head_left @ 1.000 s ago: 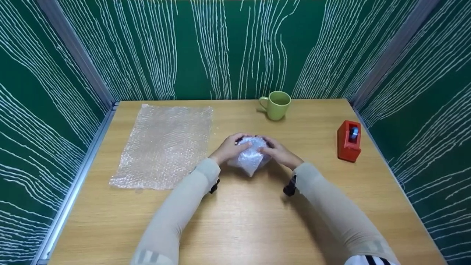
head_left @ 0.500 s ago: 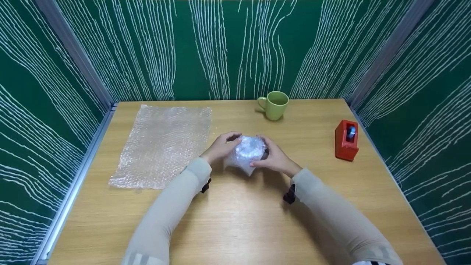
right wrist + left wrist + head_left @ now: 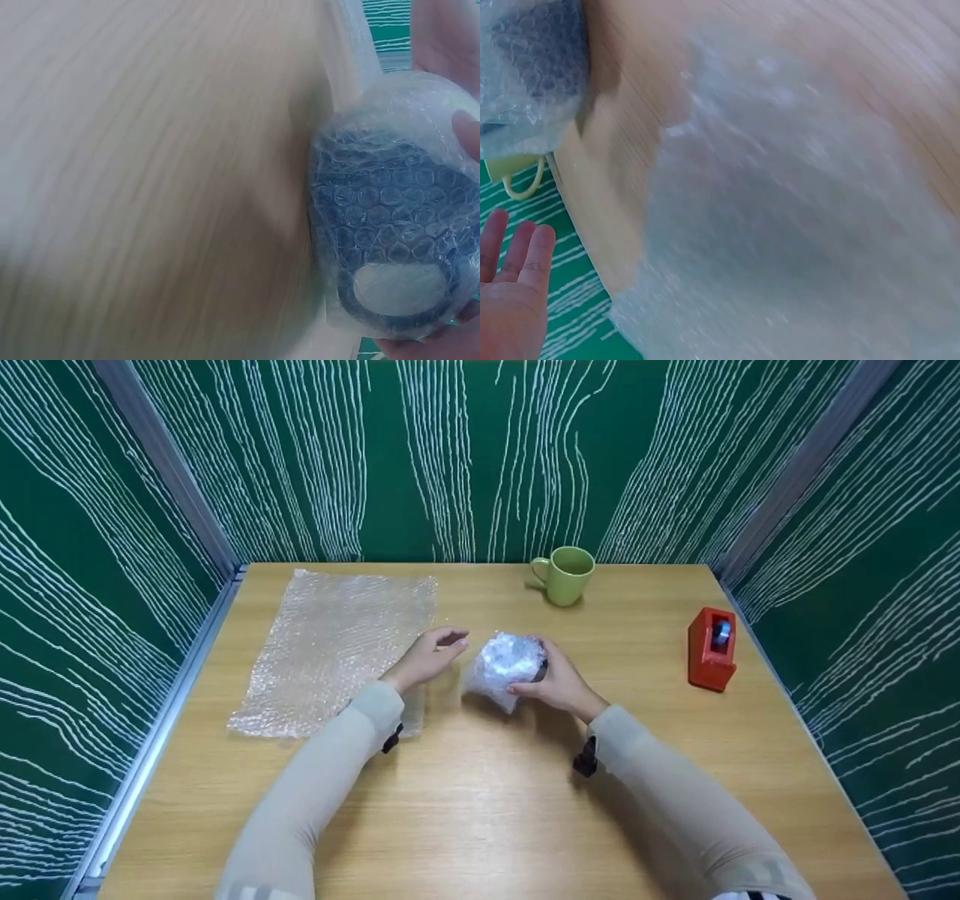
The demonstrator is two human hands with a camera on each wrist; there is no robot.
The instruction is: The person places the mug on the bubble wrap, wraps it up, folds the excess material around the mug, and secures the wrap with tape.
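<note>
My right hand [image 3: 564, 681] grips a bubble-wrapped dark blue object [image 3: 510, 660] by its right side, just above the middle of the table. Through the wrap in the right wrist view, the dark blue body [image 3: 390, 202] shows a dark ring round a pale oval at its lower end. My left hand [image 3: 427, 656] is apart from the bundle, to its left, fingers extended and holding nothing. A flat sheet of bubble wrap [image 3: 337, 645] lies on the left of the table, and the left forearm passes over its lower right part.
A green mug [image 3: 568, 576] stands near the back edge of the wooden table [image 3: 487, 810], its handle to the left. On the right is a red tape dispenser [image 3: 711, 649]. Green walls [image 3: 495, 457] with white lines enclose the back and sides.
My left hand has let go of the wrapped object and moved left, towards the flat sheet. The right hand keeps hold, its thumb now lower on the bundle.
</note>
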